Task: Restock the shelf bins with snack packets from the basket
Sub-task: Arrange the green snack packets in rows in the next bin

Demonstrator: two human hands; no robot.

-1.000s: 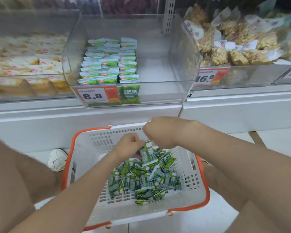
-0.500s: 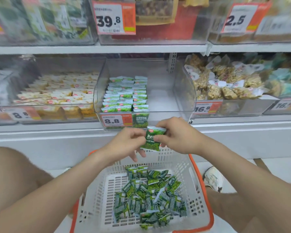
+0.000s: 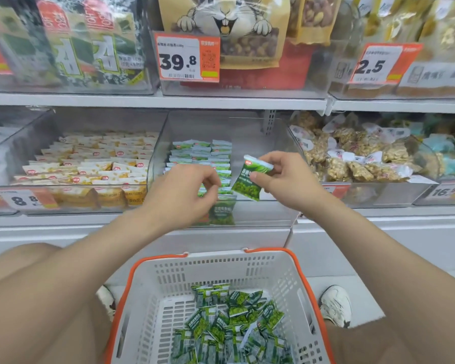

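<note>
Green snack packet (image 3: pixel 244 188) hangs pinched in my right hand (image 3: pixel 289 179), long axis tilted, just before the bare right side of the clear bin (image 3: pixel 263 212); my left hand (image 3: pixel 184 193) curls at the stacked rows (image 3: pixel 200 153), possibly gripping one

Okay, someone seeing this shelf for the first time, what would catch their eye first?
Probably the green packet pinched in the right hand, held up in front of the partly filled clear bin at the middle of the shelf, with the left hand beside it. Next, the white basket with an orange rim at the bottom, holding a heap of matching packets. Above, the big orange 39.8 price tag stands out.
</note>
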